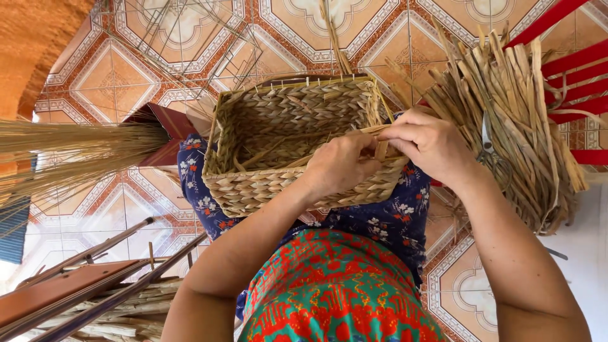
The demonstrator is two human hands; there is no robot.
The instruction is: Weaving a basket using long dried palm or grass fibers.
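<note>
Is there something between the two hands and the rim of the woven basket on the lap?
Nothing visible stands between them. The left hand and the right hand are both at the near rim of the woven basket, pinching a flat straw strand there. The bundle of dried straw lies off to the right side.

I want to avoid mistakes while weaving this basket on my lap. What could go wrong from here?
1. The woven basket rests on the lap with no firm support; both the left hand and the right hand work at one rim corner, so it may tip or slide.
2. The dry strand pinched there looks brittle and could crack.
3. Scissors lie in the straw bundle beside the right hand, and could fall or cut.
</note>
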